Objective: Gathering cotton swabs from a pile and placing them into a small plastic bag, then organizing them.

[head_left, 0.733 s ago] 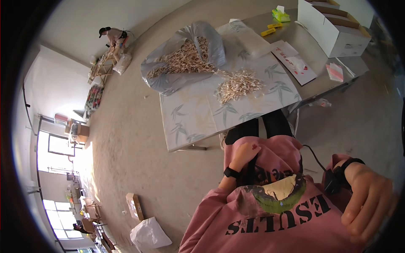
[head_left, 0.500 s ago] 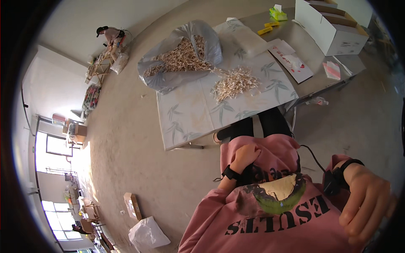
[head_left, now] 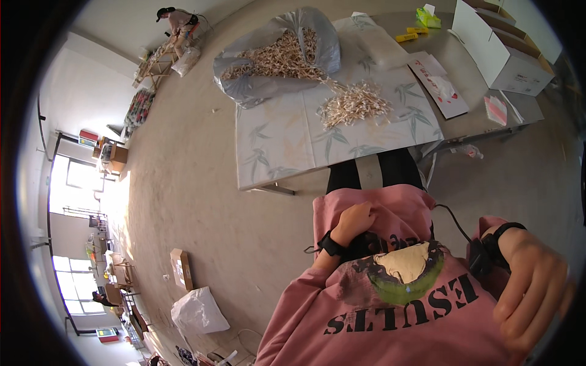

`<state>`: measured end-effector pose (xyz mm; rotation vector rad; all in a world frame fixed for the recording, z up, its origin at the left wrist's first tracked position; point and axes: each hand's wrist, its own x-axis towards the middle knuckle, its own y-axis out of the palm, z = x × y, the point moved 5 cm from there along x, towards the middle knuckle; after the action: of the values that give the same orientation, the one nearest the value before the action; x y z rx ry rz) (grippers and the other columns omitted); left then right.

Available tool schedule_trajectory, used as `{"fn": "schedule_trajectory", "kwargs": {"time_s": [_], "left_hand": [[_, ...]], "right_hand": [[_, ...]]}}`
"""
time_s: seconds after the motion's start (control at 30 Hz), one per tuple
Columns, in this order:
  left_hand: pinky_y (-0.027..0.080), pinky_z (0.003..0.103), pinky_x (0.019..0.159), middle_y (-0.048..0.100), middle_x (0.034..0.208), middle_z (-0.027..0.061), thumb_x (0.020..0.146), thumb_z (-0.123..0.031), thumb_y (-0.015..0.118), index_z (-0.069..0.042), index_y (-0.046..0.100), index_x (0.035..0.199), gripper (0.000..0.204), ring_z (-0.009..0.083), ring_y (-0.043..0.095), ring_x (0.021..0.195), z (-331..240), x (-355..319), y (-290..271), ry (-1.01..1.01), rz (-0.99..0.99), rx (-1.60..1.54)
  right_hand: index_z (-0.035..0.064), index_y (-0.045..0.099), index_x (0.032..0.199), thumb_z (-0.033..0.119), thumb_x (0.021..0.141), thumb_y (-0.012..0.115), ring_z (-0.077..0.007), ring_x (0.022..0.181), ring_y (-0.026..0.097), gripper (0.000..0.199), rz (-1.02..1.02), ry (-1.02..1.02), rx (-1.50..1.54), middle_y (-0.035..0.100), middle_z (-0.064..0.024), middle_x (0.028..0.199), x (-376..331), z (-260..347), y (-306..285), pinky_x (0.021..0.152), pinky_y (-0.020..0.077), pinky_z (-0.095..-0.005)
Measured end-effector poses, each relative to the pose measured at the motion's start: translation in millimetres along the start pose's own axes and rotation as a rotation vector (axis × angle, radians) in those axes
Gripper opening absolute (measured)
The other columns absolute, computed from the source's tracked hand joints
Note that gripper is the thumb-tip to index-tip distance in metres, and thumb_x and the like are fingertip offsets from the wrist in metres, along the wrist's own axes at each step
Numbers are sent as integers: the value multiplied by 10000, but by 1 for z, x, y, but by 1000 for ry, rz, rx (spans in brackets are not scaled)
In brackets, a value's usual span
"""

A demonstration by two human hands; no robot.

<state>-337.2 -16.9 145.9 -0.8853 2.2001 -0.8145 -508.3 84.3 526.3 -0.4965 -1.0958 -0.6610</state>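
Note:
My left hand [head_left: 354, 221] rests against the lower front of my pink sweatshirt [head_left: 366, 293], fingers curled in, nothing visible in it. At the lower right my right hand [head_left: 532, 296] is raised, its fingers bent together and slightly blurred; its palm side is hidden. Both hands are away from the table [head_left: 274, 152] in front of me. On its leaf-patterned top lies a loose pile of cotton swabs [head_left: 356, 105]. Behind and left of the pile, an open grey plastic bag [head_left: 235, 91] holds many more swabs.
A metal side table [head_left: 482, 119] adjoins on the right, with a white divided box [head_left: 519, 73], a printed card [head_left: 438, 85], yellow packs [head_left: 408, 37] and a green tissue pack [head_left: 428, 17]. Another person [head_left: 178, 24] works far left. A white sack [head_left: 200, 311] lies on the floor.
The view has shifted, so the table and its swabs appear higher and slightly further right. Both hands keep nearly the same places and poses.

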Motion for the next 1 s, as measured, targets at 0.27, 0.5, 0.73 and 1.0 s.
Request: {"fn": "schedule_trajectory", "kwargs": {"time_s": [0.27,0.5,0.73,1.0], "left_hand": [[524,475,772,704,946,191,901,-309,581,-73,680,1070,308,388,667,892,-5,17,13,73,144,92],[522,468,763,705,944,190,909,-299,591,-63,678,1073,300,378,669,884,6,6,-10,108,110,-93],[516,380,675,690,853,180,901,-216,625,-40,678,1083,259,326,661,754,78,-46,-66,-104,-189,-394],[528,291,677,707,960,110,926,-188,597,34,594,1251,393,161,660,759,212,-35,-4,-522,-459,-1102]], "right_hand": [[148,496,879,-7,761,716,-92,420,362,294,-200,10,-516,477,-3,569,-11,14,11,414,268,-246],[84,364,744,-13,686,714,-134,422,416,368,-270,90,-669,550,-48,605,-2,-49,28,394,325,-270],[93,475,1432,84,914,593,-86,652,553,531,-151,591,-743,602,-32,786,-82,-110,-52,571,413,-238],[-20,536,1273,217,964,632,-194,1072,610,401,-793,1728,-166,620,-133,1151,-301,-257,-126,888,512,-305]]}}
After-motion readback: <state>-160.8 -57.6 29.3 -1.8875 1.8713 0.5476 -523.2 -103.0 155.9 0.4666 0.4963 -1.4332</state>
